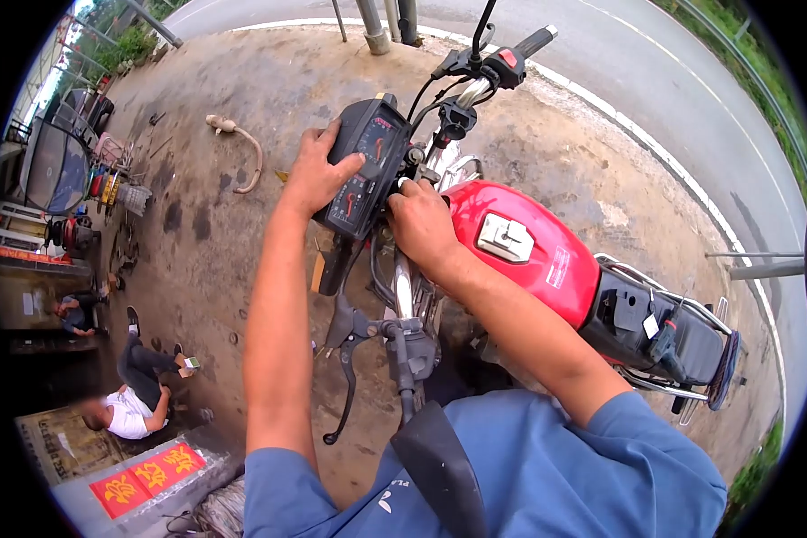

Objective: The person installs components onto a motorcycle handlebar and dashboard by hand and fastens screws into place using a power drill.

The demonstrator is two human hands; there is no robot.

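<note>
A motorcycle's instrument cluster (365, 166), black with two dials, sits tilted at the front of the handlebar. My left hand (321, 175) holds it, the thumb across the face and the fingers over the far edge. Close beside the cluster's rear edge, my right hand (421, 220) has its fingers curled in near the handlebar clamp. Its fingertips are partly hidden, and I cannot make out what they grip. Behind that hand lies the red fuel tank (533, 238) with a pale filler cap (506, 238).
One handlebar grip (535, 41) points away from me; a brake or clutch lever (344, 394) hangs near my body. The black seat (690, 345) is to the right. A bent exhaust pipe (251, 152) lies on the dirt ground. A seated person (134, 408) and other motorcycles are at left.
</note>
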